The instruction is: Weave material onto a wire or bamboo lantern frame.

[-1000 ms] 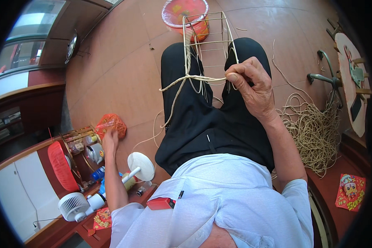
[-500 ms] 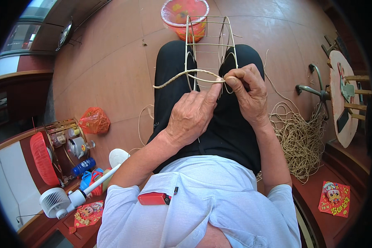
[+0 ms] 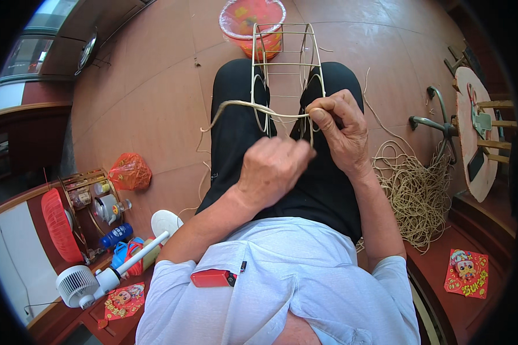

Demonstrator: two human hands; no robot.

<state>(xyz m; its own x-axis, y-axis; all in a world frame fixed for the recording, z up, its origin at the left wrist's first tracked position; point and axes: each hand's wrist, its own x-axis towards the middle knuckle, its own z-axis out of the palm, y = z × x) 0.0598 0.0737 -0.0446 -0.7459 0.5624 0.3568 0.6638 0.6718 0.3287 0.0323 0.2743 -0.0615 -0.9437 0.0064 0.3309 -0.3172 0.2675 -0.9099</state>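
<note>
A cream wire frame with open rungs stands between my knees, a pale twisted cord lying across its near end. My right hand pinches the cord against the near rail at the frame's right corner. Below the frame, my left hand is closed and slightly blurred, fingertips beside a thin hanging strand; whether it grips that strand is unclear. Loose cord ends trail down past my left knee. A large tangled heap of the same cord lies to my right.
A red lined bucket stands beyond the frame. At left are an orange bag, a red basket, a blue bottle and a white fan. At right are a metal-legged base and a wooden board.
My left hand came from the orange bag to the cord beside my right hand, then dropped slightly downward and closed. My right hand still pinches at the rail; the cord's loose end has shifted.
</note>
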